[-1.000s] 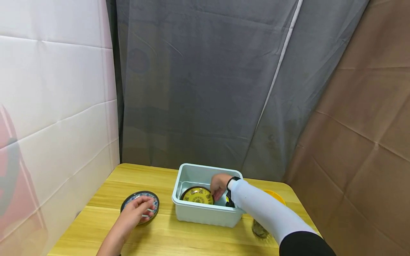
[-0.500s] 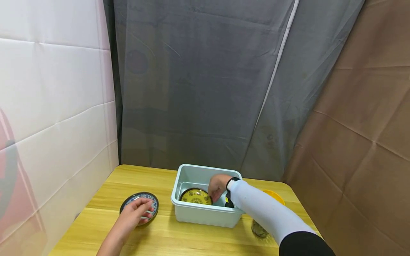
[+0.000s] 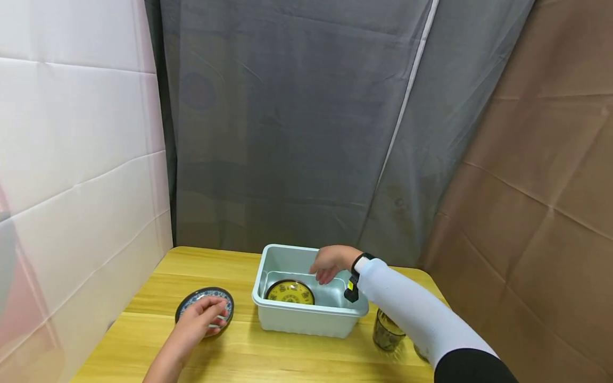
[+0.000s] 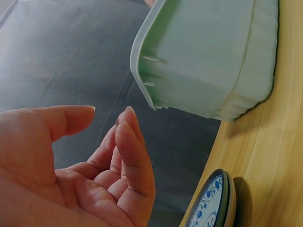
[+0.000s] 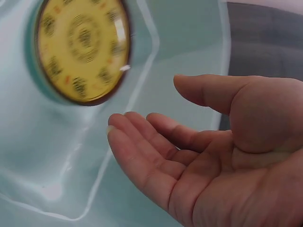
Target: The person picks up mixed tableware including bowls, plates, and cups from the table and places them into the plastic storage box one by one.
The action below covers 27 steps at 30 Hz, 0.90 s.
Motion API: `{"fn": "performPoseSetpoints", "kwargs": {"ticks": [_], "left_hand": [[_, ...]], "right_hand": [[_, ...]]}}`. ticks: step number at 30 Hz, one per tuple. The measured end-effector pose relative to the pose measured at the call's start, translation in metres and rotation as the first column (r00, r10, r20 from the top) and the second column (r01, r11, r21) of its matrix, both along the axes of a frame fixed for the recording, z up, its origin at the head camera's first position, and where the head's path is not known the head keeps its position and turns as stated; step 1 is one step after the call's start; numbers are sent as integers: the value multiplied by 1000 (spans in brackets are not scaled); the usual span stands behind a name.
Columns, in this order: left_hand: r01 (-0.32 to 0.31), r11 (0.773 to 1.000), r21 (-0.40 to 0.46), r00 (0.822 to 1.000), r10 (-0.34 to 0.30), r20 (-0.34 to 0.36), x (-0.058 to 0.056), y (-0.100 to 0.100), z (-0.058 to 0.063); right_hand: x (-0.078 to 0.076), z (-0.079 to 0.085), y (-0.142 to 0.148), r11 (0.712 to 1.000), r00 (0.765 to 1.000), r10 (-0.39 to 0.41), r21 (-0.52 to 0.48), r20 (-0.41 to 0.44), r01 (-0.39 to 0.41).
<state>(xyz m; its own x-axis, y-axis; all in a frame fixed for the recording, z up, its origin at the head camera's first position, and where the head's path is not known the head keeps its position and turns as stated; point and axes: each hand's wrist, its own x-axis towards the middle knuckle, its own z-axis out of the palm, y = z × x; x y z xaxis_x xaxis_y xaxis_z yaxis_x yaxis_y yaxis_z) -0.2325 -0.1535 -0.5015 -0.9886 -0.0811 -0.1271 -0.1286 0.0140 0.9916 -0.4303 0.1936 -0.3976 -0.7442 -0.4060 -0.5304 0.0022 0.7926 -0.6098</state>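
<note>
A yellow patterned plate with a dark rim (image 3: 290,292) lies in the left part of a pale green plastic bin (image 3: 306,322). My right hand (image 3: 332,261) hovers over the bin, to the right of that plate. In the right wrist view its fingers are relaxed, thumb apart, and nothing is between them. My left hand (image 3: 203,318) hangs loosely curled above a blue-and-white plate with a dark rim (image 3: 210,292) on the table. The left wrist view shows the left fingers (image 4: 135,165) holding nothing, with blue-patterned plates (image 4: 210,201) stacked below.
A dark patterned glass (image 3: 387,331) stands right of the bin, and another partly hidden glass (image 3: 420,352) sits beneath the right sleeve. The wooden table (image 3: 268,361) is bounded by a grey curtain (image 3: 287,133) behind and cloth walls at both sides.
My right hand has come off the yellow plate's edge and risen up and to the right, its fingers loosening. The plate stays in the bin. My left hand keeps its place.
</note>
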Motion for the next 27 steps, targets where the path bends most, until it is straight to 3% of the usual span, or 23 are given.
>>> {"fn": "performPoseSetpoints", "kwargs": {"ticks": [8,13,16,21,24,27], "left_hand": [[38,999,-20,999,-38,0,-4,2,1],[48,998,-35,999,-48,-2,-3,2,5],[62,998,-32,998,-62,-10,-1,2,8],[80,996,-49,996,-82,-25,-1,4,10],[86,993,-80,996,-88,-18,-1,4,9],[93,990,-108,996,-93,1,-1,3,6]], "right_hand": [[28,34,30,984,989,-40,-177,-140,14],[60,38,49,956,952,-128,-289,-277,45],[83,35,61,924,915,-210,-376,-345,70],[122,19,86,865,866,-326,-490,-379,111],[144,4,104,836,841,-398,-521,-366,169],[164,-13,117,793,832,-464,-562,-305,236]]}}
